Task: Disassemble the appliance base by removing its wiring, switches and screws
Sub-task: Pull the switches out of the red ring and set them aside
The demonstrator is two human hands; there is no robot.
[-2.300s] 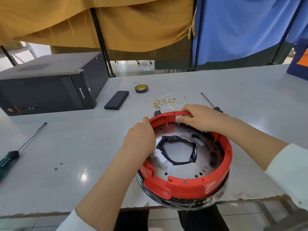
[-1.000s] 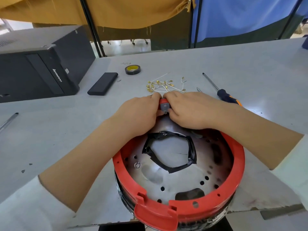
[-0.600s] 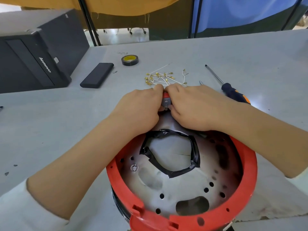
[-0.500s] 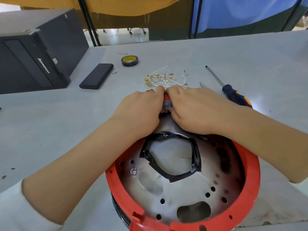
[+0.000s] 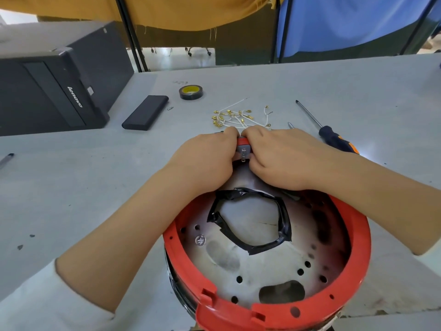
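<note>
1. I have the appliance base [image 5: 267, 247] lying open side up at the near edge of the counter [image 5: 358, 87], partly overhanging it. The red ring [image 5: 358, 254] runs round a metal plate with a loop of black tape [image 5: 284, 225] near its middle.
2. The switch [image 5: 243, 149] sits in the far side of the red ring, toward the middle of the counter. Both hands meet on it.
3. My left hand [image 5: 205, 158] has its fingers curled round the left side of the switch; my right hand [image 5: 281, 158] pinches the right side. Both grips are closed on that one small part.
4. To do this step well, I judge I should squeeze the side clips evenly from both sides and push the switch straight out through its slot, not twist it, since the plastic ring could crack. Keeping my wrists pressed on the base should stop it tipping off the near edge.
5. Count: one base, one switch in hand, two hands on it.
6. One pile of white wires with brass ends [image 5: 238, 118] lies just beyond my hands; I cannot count the wires.
7. One screwdriver [image 5: 334, 137] lies toward the right edge, and a second tool tip [image 5: 7, 158] shows at the left edge.
8. One tape roll [image 5: 191, 91], one flat black case [image 5: 145, 113] and one computer tower [image 5: 55, 87] sit toward the far left corner.
</note>
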